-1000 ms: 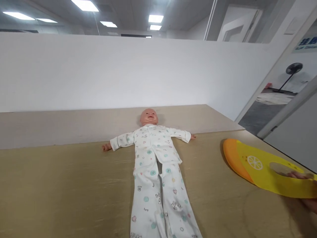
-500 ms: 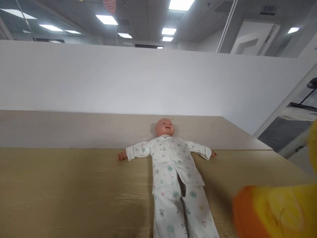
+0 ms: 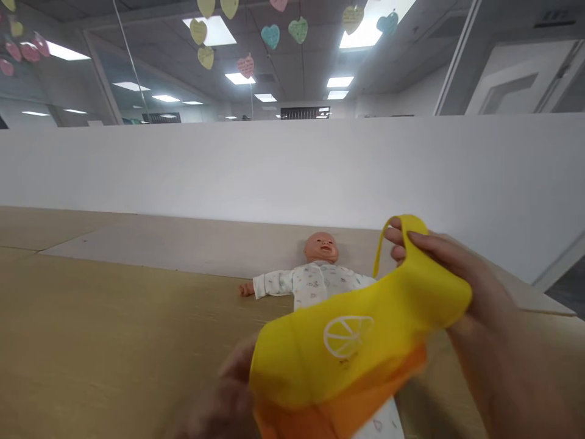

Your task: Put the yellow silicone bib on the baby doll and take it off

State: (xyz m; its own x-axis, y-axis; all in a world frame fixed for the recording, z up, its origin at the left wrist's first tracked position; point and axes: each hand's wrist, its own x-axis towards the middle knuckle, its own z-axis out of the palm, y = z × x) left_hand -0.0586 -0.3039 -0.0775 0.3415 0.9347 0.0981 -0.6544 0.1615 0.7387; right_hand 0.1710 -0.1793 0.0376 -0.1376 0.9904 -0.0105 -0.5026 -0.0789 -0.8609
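A yellow silicone baby bib (image 3: 311,353) with an orange lower part and a pale lemon-slice print is held up in front of me, tilted. My right hand (image 3: 452,262) grips its neck end, with fingers passing through the strap loop. At the lower left, my left hand (image 3: 228,390) is smeared by motion and holds the bib's left side; its fingers are partly hidden. Behind the bib, a baby doll (image 3: 304,283) in white printed clothes lies face up, one arm stretched to the left. The bib covers most of its body and its other arm.
The doll lies on a wood-coloured tabletop (image 3: 114,341) with a paler strip along its back. Beyond stands a white partition (image 3: 228,174), topped by glass with several heart-shaped paper notes (image 3: 270,36).
The bib has come in from the right edge to the middle, over the doll. Both my hands now show, holding it. The view has shifted left and up.
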